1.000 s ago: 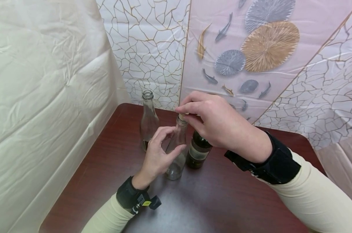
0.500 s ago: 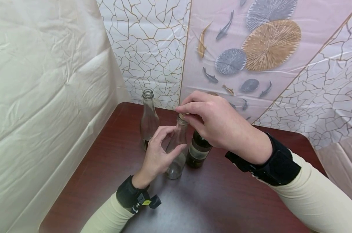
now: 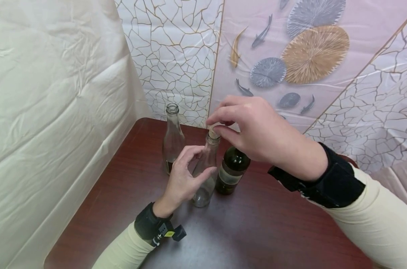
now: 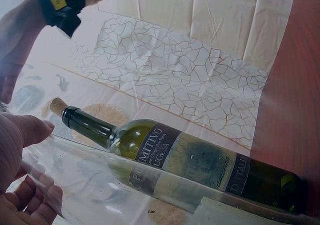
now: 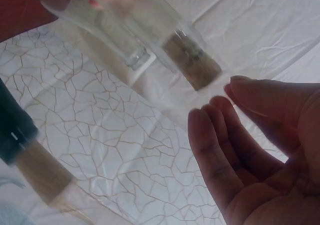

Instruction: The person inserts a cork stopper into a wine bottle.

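My left hand (image 3: 183,179) curls its thumb and fingers round a clear glass bottle (image 3: 203,194) that stands upright. A cork (image 3: 213,131) sits in that bottle's mouth, part of it inside the neck (image 5: 180,50). Just off the cork's end is my right hand (image 3: 257,129); in the right wrist view its thumb and fingers are bent and apart, with nothing between them. Right of the clear bottle stands a dark green wine bottle (image 3: 228,175), labelled and corked (image 4: 58,106).
A second clear bottle (image 3: 173,138) stands behind on the left, its mouth uncorked. All the bottles are on a reddish-brown table (image 3: 243,231). A cream cloth (image 3: 72,104) hangs along the left side and a patterned cloth (image 3: 176,56) behind.
My right hand has risen a little and shifted right, its fingers coming off the cork, which shows more. The green bottle's shoulder is now uncovered. My left hand stays on the clear bottle.
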### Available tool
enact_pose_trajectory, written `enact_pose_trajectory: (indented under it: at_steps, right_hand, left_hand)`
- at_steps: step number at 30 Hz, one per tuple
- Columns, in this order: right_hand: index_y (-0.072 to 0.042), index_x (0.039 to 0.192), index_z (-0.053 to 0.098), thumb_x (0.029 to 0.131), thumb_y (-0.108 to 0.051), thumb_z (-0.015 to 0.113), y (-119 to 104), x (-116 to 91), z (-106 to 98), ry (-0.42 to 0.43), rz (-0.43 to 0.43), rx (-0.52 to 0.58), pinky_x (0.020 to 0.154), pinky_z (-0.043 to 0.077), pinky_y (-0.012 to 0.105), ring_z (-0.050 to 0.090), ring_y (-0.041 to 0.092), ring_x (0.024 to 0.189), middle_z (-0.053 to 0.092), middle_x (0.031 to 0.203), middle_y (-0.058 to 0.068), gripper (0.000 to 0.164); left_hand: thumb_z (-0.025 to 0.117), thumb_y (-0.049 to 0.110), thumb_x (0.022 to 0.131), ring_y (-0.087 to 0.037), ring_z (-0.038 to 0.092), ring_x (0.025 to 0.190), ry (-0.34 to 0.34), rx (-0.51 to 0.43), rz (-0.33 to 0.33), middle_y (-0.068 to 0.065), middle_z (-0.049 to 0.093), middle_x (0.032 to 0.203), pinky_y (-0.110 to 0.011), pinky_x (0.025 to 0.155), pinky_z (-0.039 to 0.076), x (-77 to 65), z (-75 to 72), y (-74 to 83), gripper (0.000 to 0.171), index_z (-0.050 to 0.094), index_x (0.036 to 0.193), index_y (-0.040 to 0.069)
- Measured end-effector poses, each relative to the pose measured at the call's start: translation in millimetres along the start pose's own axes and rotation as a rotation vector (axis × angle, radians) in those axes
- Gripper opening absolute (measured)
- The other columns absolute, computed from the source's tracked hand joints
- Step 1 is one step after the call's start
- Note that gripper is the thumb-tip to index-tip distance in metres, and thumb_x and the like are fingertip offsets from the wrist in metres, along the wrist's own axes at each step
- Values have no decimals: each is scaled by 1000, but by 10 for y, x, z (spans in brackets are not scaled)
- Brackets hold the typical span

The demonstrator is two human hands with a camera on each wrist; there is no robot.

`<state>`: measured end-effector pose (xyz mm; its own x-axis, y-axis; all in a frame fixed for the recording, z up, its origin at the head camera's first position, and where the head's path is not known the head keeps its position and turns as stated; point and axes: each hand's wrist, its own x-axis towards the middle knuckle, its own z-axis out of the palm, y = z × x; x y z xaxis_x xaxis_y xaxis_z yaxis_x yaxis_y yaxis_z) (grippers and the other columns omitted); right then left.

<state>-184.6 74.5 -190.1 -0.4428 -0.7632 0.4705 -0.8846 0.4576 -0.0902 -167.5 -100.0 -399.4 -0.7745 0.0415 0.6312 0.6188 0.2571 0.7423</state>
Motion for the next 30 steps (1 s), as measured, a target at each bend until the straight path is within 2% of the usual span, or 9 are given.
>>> enact_pose_trajectory:
  at_steps: [7,11,16,20,26,30]
  right_hand:
    - [-13,100,82,91,-4,77,54,246,-160,-201,-51,-35,78,58,36,70,12,85,76,96,1,13]
    - [-16,91,81,89,0,75,112,329,-171,-284,-102,-22,75,56,34,67,9,79,75,88,-2,17]
    - [-19,87,81,85,-1,77,161,375,-163,-370,-76,-18,74,57,33,66,8,77,76,86,-2,18]
    - [-19,87,80,86,-5,79,157,393,-167,-408,-47,-16,76,58,33,69,9,79,77,88,0,14]
    - [-18,88,80,87,1,74,133,387,-177,-431,-13,-8,79,60,34,71,12,84,76,90,-1,20]
    - [-18,87,80,88,2,73,130,364,-166,-415,-6,-8,79,59,35,71,11,83,75,89,-2,21]
  left_hand:
    - [86,13,86,-19,60,112,2,-2,-1,-6,66,125,-27,98,50,-1,-10,18,46,68,128,11]
    - [86,14,86,-18,59,111,-5,-2,-12,-5,65,124,-25,98,49,1,-5,11,45,68,127,11]
    - [87,15,86,-18,59,111,-11,7,-15,-5,66,123,-29,98,51,1,-2,11,45,68,126,10]
    - [87,15,86,-18,59,111,-13,11,-16,-5,66,124,-38,97,53,-1,-1,2,46,67,127,10]
    - [86,16,86,-18,60,112,-12,18,-7,-6,66,124,-35,97,53,2,-4,-11,46,67,128,10]
    - [86,15,86,-18,60,112,-9,17,-1,-6,66,124,-36,97,53,7,-2,-18,46,67,128,9]
